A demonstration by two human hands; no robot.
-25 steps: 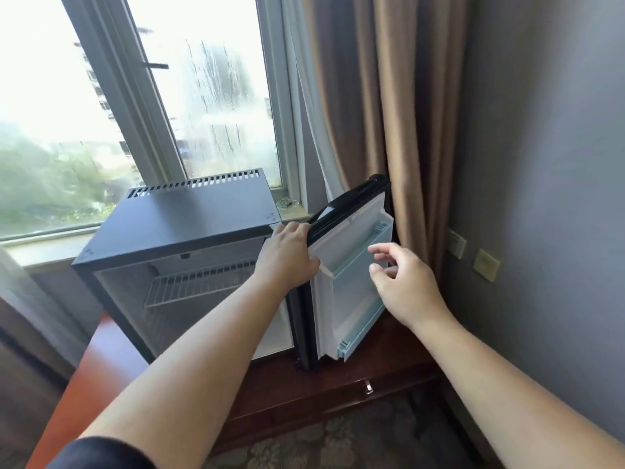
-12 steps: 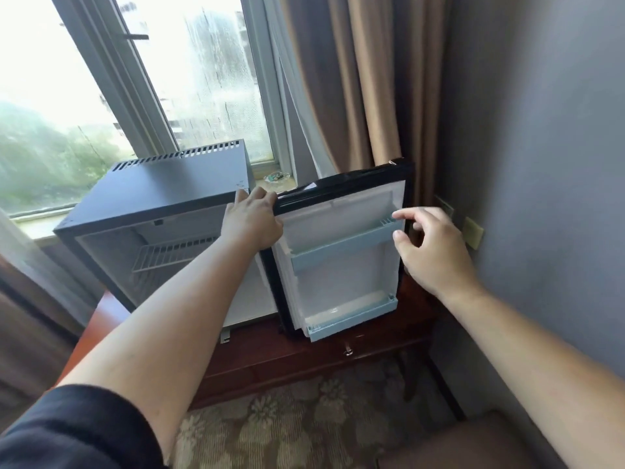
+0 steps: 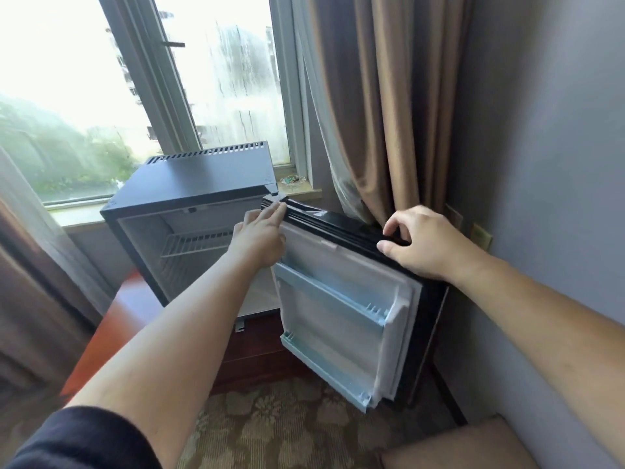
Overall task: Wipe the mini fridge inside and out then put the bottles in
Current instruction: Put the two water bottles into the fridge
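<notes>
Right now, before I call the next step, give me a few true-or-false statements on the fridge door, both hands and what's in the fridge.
1. The fridge door is swung open. True.
2. Bottles stand in the door shelves. False: no bottle shows in them, or anywhere else in view.
3. The right hand grips the top edge of the door. True.
4. The left hand holds a cloth. False: it holds nothing; its straight fingers touch the door's top edge near the hinge corner.
5. A wire shelf sits inside the mini fridge. True.
</notes>
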